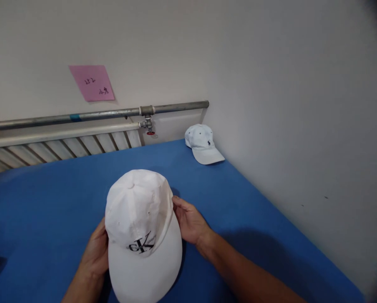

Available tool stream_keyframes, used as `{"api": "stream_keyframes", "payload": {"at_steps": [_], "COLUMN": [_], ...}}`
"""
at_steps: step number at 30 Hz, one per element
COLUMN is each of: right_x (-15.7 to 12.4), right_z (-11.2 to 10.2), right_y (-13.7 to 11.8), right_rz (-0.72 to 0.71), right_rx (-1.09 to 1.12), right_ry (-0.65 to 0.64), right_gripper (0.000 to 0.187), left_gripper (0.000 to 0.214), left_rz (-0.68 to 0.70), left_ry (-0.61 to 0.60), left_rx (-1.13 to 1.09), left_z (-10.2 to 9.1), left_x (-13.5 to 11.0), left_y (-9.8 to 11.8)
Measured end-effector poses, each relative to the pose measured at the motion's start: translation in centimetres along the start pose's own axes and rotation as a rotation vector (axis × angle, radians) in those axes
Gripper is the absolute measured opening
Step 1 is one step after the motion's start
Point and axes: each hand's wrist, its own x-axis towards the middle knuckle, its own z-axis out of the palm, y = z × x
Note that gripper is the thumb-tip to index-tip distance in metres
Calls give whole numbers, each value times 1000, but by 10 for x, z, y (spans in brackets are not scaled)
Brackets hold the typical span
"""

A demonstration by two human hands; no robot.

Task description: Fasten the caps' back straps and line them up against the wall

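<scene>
A white baseball cap (138,210) with black "CK" lettering is held between my two hands, its brim pointing toward me. My left hand (95,250) grips its left side, with the fingertips hidden behind the cap. On the other side, my right hand (190,221) is closed on the cap's edge, thumb up near the crown and the other fingers partly out of sight. Beyond them, a pale blue-white baseball cap (202,143) with a small dark emblem rests at the far right corner of the blue surface.
The blue-covered table (65,189) meets a wall (301,126) on the right. At the back run a metal pipe (112,113) with a red-handled valve (148,126) and a white radiator (71,147). A pink note (92,83) with handwriting is on the back wall.
</scene>
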Motion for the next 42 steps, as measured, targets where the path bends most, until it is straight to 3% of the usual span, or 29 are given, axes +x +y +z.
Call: {"api": "stream_keyframes", "payload": {"at_steps": [4,11,15,19,23,26,33,39,42], "right_x": [2,-2,-3,-1,2,3,5,7,20], "right_z": [2,11,13,12,8,3,-3,-5,-9], "right_y": [1,-3,-8,-10,-11,-12,-18,-24,-28], "right_rz": [-8,-13,-45,-42,-46,-6,-38,-89,-93], "right_rx": [18,10,14,15,-6,-15,-28,-29,-30], "right_ry": [40,17,31,19,32,23,42,19,36], "right_gripper": [13,26,30,32,31,33,29,28,24], "left_gripper": [30,40,38,34,33,33,33,33,28], "left_rz": [-34,-92,-136,-155,-56,20,-65,-24,-42], "left_ry": [59,106,57,-115,-245,-230,-59,-109,-241], "left_rx": [-34,-62,-86,-56,-68,-92,-81,-1,8], "left_z": [4,19,15,3,-4,1,19,11,6], "left_x": [-2,-9,-3,8,15,14,-1,10,22], "left_y": [-1,-6,-6,-7,-11,-14,-12,-8,-5]}}
